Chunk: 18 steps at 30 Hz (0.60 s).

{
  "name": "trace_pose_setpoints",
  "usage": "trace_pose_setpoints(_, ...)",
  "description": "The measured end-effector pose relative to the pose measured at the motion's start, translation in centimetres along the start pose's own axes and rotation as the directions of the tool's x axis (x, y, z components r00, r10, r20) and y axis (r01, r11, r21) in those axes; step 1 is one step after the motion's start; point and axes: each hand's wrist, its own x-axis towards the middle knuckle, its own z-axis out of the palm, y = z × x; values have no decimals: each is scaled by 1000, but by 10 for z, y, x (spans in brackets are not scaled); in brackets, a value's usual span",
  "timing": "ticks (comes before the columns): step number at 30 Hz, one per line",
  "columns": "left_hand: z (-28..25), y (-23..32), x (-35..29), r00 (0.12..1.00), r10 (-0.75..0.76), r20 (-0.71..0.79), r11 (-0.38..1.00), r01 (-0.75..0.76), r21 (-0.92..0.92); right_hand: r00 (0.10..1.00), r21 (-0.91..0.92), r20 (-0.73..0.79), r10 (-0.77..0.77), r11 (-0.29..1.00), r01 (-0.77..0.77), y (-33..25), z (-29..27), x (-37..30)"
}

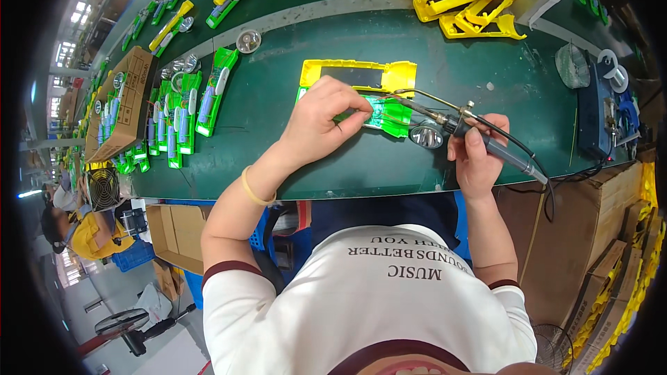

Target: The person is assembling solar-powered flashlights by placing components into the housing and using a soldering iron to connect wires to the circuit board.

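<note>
In front of me on the green bench lies a bright green lamp housing (397, 125), lit from inside, with thin wires across it. A yellow housing half (399, 78) with a dark panel lies along its far side. My left hand (323, 118) is closed in a pinch over the green housing, on what looks like a thin wire; the fingers partly cover it. My right hand (479, 160) grips a soldering iron (514, 158) with a brass feed tube, its tip pointing left over the housing. A round silver reflector (426, 137) lies beside the housing, under the iron.
Green housings (167, 121) with reflectors crowd the left side, next to a cardboard box (125, 101). Yellow frames (465, 0) are piled at the far right. A blue soldering station (597, 118) with a solder spool (613, 73) stands right. The iron's cable (549, 194) hangs near the bench edge.
</note>
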Motion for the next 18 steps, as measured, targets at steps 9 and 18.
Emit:
trace_pose_setpoints(9,-3,-1,-2,993,-109,53,994,108,26,993,-170,113,-27,984,46,6,1,2)
trace_pose_setpoints(18,-3,2,4,998,-26,62,995,20,98,972,-326,226,-58,936,131,11,-7,3)
